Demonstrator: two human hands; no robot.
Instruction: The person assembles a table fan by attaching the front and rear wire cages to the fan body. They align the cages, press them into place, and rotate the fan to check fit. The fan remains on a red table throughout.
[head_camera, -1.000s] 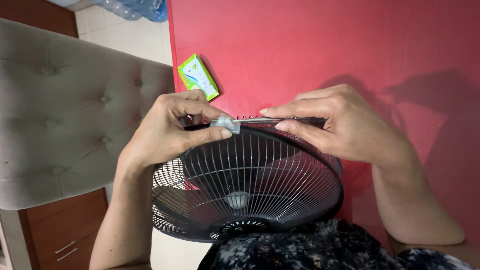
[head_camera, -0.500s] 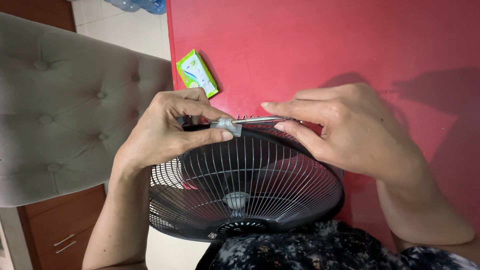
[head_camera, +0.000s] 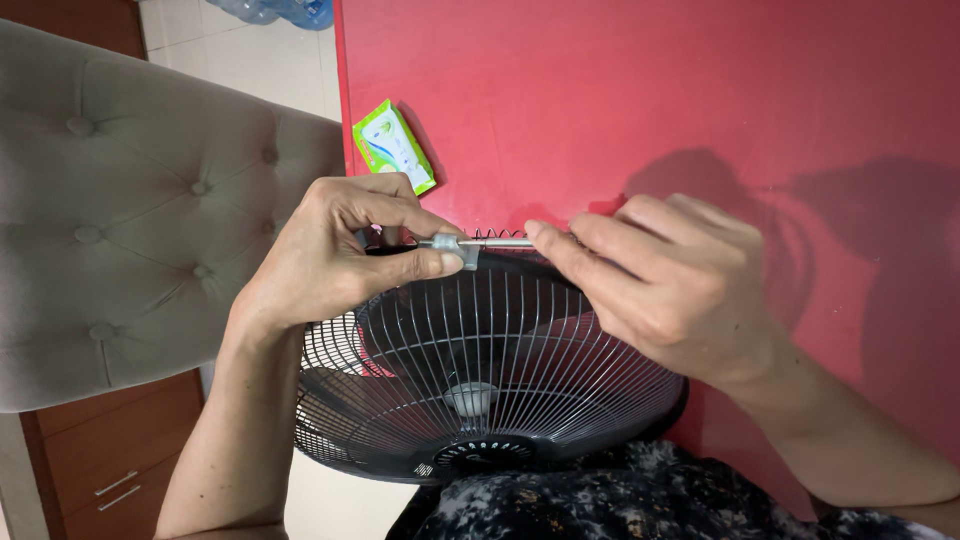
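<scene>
Nearest you, the black fan guard (head_camera: 500, 370) rested against your patterned clothing, its hub toward you. At its far rim your left hand (head_camera: 335, 255) was closed, thumb and forefinger pinching the small grey clip (head_camera: 458, 250). Just right of that pinch, your right hand (head_camera: 665, 285) had fingertips curled shut around the thin metal rod (head_camera: 505, 243). Judged best kept level with the clip, pressure steady. Beyond the pinch: red table (head_camera: 620, 90); a green packet (head_camera: 393, 148) far-left of it.

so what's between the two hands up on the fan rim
In the head view, a short stretch of thin metal rod spans from the grey clip pinched by the left hand to the right hand, above the fan guard.
</scene>
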